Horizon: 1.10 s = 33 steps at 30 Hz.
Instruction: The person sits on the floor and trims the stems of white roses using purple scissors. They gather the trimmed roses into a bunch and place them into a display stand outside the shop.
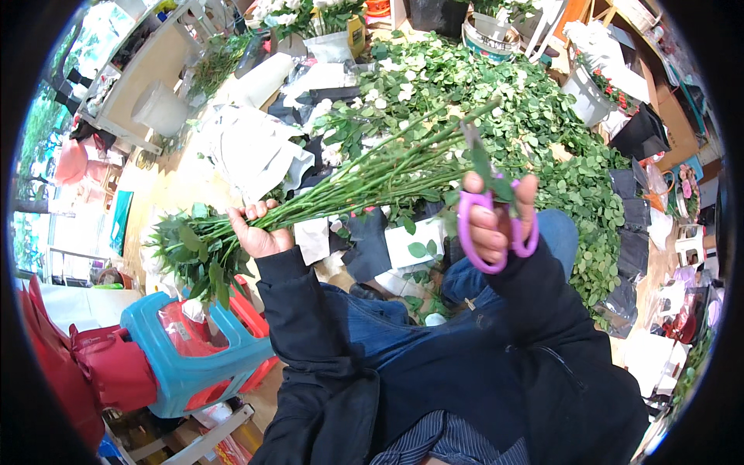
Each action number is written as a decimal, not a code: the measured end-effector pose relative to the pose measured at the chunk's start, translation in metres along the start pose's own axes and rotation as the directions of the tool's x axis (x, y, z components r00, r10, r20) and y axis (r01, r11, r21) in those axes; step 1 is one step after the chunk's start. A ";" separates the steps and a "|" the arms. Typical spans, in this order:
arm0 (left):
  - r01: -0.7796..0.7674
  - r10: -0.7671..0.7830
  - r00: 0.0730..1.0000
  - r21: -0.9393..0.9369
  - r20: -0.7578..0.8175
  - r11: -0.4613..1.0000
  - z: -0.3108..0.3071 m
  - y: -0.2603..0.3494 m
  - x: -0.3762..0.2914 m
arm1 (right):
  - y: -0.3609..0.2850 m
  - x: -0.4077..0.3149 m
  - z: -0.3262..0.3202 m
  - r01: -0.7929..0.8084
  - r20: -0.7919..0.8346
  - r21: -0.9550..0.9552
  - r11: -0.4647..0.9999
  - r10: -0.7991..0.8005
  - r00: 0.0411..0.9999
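Note:
My left hand (258,228) grips a bunch of long green flower stems (360,180) just below their leafy heads. Dark green leaves and white blooms (194,310), probably roses, hang out to the left of that fist. The bare stems slant up to the right, their cut ends near the scissors. In my right hand (494,226) is a pair of scissors with purple handles (464,232), thumb and fingers through the loops. Its blades (472,142) point up beside the stem ends; a green leaf partly hides them.
A broad heap of cut leaves (587,232) covers the floor ahead and to the right. White paper (247,151) lies at left. A blue plastic stool (192,354) stands close by my left, next to red wrapping (119,369). Buckets (491,40) stand at the back.

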State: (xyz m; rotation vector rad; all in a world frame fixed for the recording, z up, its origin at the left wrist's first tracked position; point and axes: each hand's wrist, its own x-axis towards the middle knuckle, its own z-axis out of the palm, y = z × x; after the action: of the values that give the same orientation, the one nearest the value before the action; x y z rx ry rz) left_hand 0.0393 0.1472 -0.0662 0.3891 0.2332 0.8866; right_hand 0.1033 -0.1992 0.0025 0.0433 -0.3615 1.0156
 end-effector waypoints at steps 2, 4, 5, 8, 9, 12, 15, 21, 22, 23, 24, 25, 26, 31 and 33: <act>0.030 -0.030 0.999 -0.033 -0.025 0.999 -0.001 0.002 0.001 | -0.002 -0.011 0.006 -0.025 0.000 0.042 0.999 0.025 1.000; 0.047 -0.049 0.998 -0.049 -0.049 0.998 -0.004 0.004 0.003 | 0.002 -0.019 0.012 -0.069 0.006 0.048 0.996 0.069 0.998; 0.053 -0.055 0.997 -0.045 -0.054 0.998 -0.006 0.004 0.004 | 0.004 -0.020 0.015 -0.107 -0.043 -0.028 0.994 0.105 0.994; 0.087 -0.091 0.993 -0.054 -0.077 0.995 -0.009 0.004 0.007 | 0.011 -0.022 0.025 -0.327 -0.140 -0.223 0.918 0.302 0.943; 0.103 -0.109 0.989 -0.059 -0.103 0.993 -0.010 0.004 0.007 | 0.016 -0.021 0.027 -0.360 -0.226 -0.414 0.836 0.289 0.930; 0.100 -0.101 0.991 -0.025 -0.083 0.995 -0.009 0.001 0.006 | 0.024 -0.004 0.018 -0.401 -0.220 -0.556 0.728 0.336 0.916; 0.066 -0.064 0.994 0.021 -0.093 0.998 -0.008 -0.004 0.005 | 0.034 -0.001 0.015 -0.411 -0.302 -0.522 0.747 0.289 0.908; -0.004 0.039 0.984 0.194 -0.175 0.981 -0.010 -0.005 0.006 | -0.004 -0.016 0.039 0.033 0.151 -0.301 0.953 0.013 0.988; -0.006 0.050 0.976 0.208 -0.210 0.978 -0.011 -0.003 0.006 | -0.020 -0.020 0.045 0.117 0.176 -0.304 0.946 -0.065 0.982; -0.034 0.070 0.982 0.202 -0.174 0.979 -0.011 -0.001 0.008 | -0.037 -0.025 0.049 0.201 0.165 -0.311 0.929 -0.155 0.974; -0.045 0.084 0.978 0.201 -0.190 0.978 -0.013 0.001 0.009 | -0.055 -0.026 0.048 0.230 0.146 -0.427 0.875 -0.184 0.972; -0.052 0.097 0.972 0.203 -0.215 0.978 -0.014 0.003 0.010 | -0.069 -0.029 0.043 0.258 0.104 -0.523 0.812 -0.240 0.965; -0.046 0.080 0.981 0.186 -0.179 0.981 -0.017 0.005 0.011 | -0.076 -0.034 0.035 0.248 -0.046 -0.656 0.713 -0.366 0.930; 0.025 -0.020 0.967 0.015 -0.254 1.000 -0.041 0.020 0.030 | -0.042 -0.063 -0.040 -0.375 -0.712 -0.666 0.645 -0.397 0.579; 0.097 -0.102 0.955 -0.033 -0.278 0.995 -0.055 0.023 0.039 | -0.011 -0.073 -0.057 -0.639 -0.874 -0.452 0.623 -0.165 0.457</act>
State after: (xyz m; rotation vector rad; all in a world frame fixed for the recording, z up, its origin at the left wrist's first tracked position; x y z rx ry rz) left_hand 0.0274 0.2035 -0.1073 0.2304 0.5011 0.8423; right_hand 0.0935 -0.2534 -0.0724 -1.3542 0.2213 0.9929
